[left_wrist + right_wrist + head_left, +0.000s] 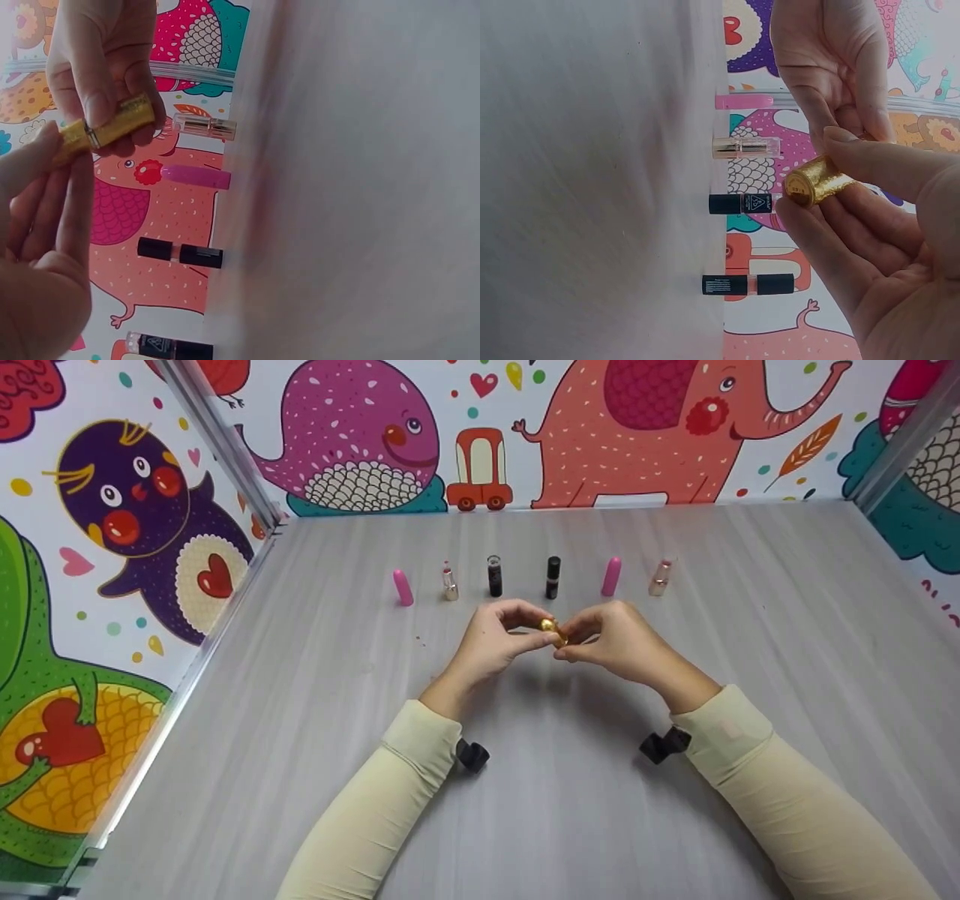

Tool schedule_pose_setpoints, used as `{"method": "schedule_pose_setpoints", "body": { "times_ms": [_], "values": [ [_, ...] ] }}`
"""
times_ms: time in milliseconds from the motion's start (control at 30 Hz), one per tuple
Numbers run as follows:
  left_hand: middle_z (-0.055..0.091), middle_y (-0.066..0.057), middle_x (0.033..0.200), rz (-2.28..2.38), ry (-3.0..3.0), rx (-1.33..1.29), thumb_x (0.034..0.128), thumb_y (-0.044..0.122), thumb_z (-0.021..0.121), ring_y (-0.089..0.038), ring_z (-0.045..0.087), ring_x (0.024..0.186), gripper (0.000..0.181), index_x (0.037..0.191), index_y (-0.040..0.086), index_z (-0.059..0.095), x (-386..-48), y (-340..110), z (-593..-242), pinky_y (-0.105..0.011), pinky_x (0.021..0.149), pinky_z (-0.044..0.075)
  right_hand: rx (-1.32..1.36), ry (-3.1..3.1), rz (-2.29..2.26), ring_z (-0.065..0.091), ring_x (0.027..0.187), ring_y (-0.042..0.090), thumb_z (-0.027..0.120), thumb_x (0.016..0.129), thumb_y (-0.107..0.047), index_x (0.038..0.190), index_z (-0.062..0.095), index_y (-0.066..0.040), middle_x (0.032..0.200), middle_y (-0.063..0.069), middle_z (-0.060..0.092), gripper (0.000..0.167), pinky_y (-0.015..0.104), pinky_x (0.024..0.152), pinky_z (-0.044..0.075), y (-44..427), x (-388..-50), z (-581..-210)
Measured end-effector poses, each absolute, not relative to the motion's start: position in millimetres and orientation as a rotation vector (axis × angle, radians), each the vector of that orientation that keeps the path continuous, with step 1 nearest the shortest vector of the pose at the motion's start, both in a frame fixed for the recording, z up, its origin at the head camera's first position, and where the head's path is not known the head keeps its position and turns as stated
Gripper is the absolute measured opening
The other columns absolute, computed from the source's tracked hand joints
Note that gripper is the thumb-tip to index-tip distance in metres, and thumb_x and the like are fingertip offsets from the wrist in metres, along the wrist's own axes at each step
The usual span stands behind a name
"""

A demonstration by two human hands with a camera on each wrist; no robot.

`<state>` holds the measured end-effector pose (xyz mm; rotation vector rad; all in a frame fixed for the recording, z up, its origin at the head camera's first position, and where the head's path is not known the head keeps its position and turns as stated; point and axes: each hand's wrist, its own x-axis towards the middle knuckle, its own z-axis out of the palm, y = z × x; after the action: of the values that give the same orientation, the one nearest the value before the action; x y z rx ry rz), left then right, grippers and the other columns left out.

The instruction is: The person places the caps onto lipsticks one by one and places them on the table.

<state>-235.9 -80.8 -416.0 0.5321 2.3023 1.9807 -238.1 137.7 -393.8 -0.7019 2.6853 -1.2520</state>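
Observation:
A gold lipstick tube (549, 625) is held above the table between both hands. My left hand (491, 639) pinches one end with thumb and fingers, and my right hand (621, 643) pinches the other. In the left wrist view a thin band shows midway along the gold tube (126, 120). Seen by the right wrist camera, the round base of the tube (801, 187) faces outward, while the left fingers hide its far end. Beyond the hands, a black lipstick (553, 577) and a black lipstick with a clear top (494, 576) stand upright.
Further upright tubes share the row: a pink one (403, 588) and a gold one with a clear top (449, 582) to the left, another pink one (611, 577) and another gold one (660, 578) to the right. Cartoon-printed panels (360, 435) border the grey table (315, 780).

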Motion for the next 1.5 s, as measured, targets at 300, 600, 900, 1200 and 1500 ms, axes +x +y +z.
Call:
{"method": "schedule_pose_setpoints", "body": {
  "times_ms": [300,600,900,1200,1500],
  "values": [
    [0.077,-0.007,0.109,1.978,2.294,0.549,0.0900,0.006,0.087,-0.020,0.073,0.106,0.023,0.111,0.001,0.078,-236,-81,-414,-0.033,0.095,0.061,-0.690,2.661,-1.266,0.077,0.091,0.023,0.091,0.086,-0.014,0.104,0.083,-0.002,0.097,0.009,0.081,0.023,0.042,0.083,0.064,140,-239,-392],
    [0.077,-0.005,0.108,1.952,2.345,0.548,0.0912,0.011,0.087,-0.019,0.071,0.106,0.023,0.111,0.005,0.079,-235,-82,-409,-0.034,0.094,0.060,-0.732,2.653,-1.274,0.077,0.095,0.023,0.088,0.090,-0.014,0.107,0.081,-0.003,0.099,0.008,0.080,0.022,0.038,0.082,0.063,140,-236,-389],
    [0.076,-0.002,0.120,1.713,2.740,0.610,0.1013,0.031,0.077,-0.016,0.070,0.114,0.029,0.123,0.011,0.078,-230,-88,-392,-0.035,0.103,0.057,-0.713,2.702,-1.298,0.077,0.098,0.026,0.088,0.090,-0.016,0.109,0.081,-0.002,0.101,0.011,0.080,0.024,0.042,0.087,0.064,150,-240,-381],
    [0.061,-0.011,0.150,0.930,3.301,0.694,0.1009,0.046,0.073,-0.029,0.048,0.146,0.058,0.144,0.007,0.066,-233,-107,-372,-0.046,0.125,0.036,-0.538,2.736,-1.388,0.073,0.100,0.025,0.088,0.091,-0.021,0.116,0.079,-0.003,0.109,0.013,0.077,0.032,0.018,0.081,0.059,177,-252,-369],
    [0.031,-0.009,0.174,0.634,3.235,0.692,0.0983,0.071,0.060,-0.032,0.016,0.164,0.088,0.166,0.018,0.040,-243,-147,-363,-0.054,0.132,0.003,-0.295,2.775,-1.569,0.072,0.089,0.009,0.088,0.092,-0.030,0.122,0.077,-0.002,0.104,0.003,0.079,0.042,0.017,0.077,0.058,216,-268,-356]
  ]
}}
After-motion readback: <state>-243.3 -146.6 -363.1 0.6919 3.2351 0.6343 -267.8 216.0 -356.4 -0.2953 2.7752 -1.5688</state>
